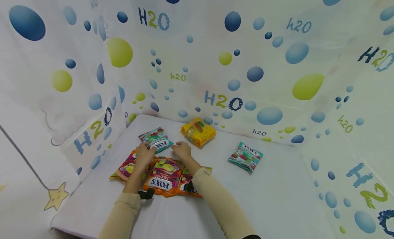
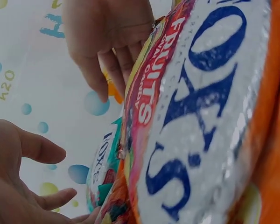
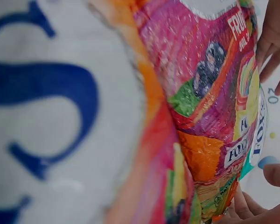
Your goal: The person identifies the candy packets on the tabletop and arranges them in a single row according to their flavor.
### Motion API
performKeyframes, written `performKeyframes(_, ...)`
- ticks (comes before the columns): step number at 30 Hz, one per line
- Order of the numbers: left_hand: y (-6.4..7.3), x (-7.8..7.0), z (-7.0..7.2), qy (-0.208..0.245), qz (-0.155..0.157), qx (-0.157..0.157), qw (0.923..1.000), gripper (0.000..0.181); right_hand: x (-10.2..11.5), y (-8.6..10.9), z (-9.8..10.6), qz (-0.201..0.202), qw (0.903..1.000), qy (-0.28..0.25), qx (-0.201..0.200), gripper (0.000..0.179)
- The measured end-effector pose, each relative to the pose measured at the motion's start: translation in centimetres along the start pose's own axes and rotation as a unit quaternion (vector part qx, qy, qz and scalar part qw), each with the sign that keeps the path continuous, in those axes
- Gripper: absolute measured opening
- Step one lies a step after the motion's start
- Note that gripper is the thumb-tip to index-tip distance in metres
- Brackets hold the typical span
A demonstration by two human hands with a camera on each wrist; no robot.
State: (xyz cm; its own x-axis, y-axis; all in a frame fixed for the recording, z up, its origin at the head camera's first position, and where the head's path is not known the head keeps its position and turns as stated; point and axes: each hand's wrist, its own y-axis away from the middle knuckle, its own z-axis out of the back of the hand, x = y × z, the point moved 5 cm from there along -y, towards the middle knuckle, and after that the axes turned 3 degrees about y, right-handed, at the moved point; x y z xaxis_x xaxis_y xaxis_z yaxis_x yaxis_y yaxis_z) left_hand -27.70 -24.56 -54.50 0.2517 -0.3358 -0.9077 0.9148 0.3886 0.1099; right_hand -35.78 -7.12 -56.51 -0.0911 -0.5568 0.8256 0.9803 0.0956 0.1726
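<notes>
Both my hands hover at the near corners of a teal Fox's sweet packet [image 1: 160,143] lying on the white table. My left hand [image 1: 144,156] is at its lower left side, thumb and fingers spread apart in the left wrist view. Across from it, my right hand [image 1: 182,151] is by the packet's right corner, its fingers loosely extended. Neither grips anything; whether the fingertips touch the packet is unclear. Beneath my forearms lie three orange and purple Fox's fruit packets: a left one [image 1: 126,168], a middle one [image 1: 164,177], and one partly hidden by the right sleeve [image 1: 184,184].
A yellow packet [image 1: 198,132] lies at the back, right of the teal one. Farther right is another teal Fox's packet [image 1: 246,157]. Patterned white curtains [image 1: 197,54] surround the table [image 1: 277,198] at the back and sides.
</notes>
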Motion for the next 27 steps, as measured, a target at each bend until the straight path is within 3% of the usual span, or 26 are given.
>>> performKeyframes(7, -0.7, -0.2, -0.7, 0.015, 0.002, 0.005, 0.9999, 0.063, 0.0, -0.9, -0.6, -0.017, 0.9972, -0.061, 0.04, 0.044)
performKeyframes(12, -1.1, 0.1, -0.1, -0.009, 0.008, 0.001, 0.9999, 0.064, 0.2, -1.1, -1.5, -0.053, 0.9835, -0.162, 0.062, 0.044)
performKeyframes(18, -2.0, 0.1, -0.8, -0.014, 0.008, 0.016, 0.9997, 0.065, -0.2, -1.8, -1.2, -0.102, 0.971, -0.213, 0.034, 0.034)
performKeyframes(23, -2.6, 1.0, 0.2, -0.025, 0.019, 0.021, 0.9993, 0.068, 0.1, -2.3, -2.2, -0.119, 0.9587, -0.255, 0.042, 0.026)
performKeyframes(27, -2.9, 1.2, 0.6, -0.02, 0.026, 0.02, 0.9993, 0.068, 0.0, -2.5, -2.3, -0.143, 0.9574, -0.25, 0.026, 0.025)
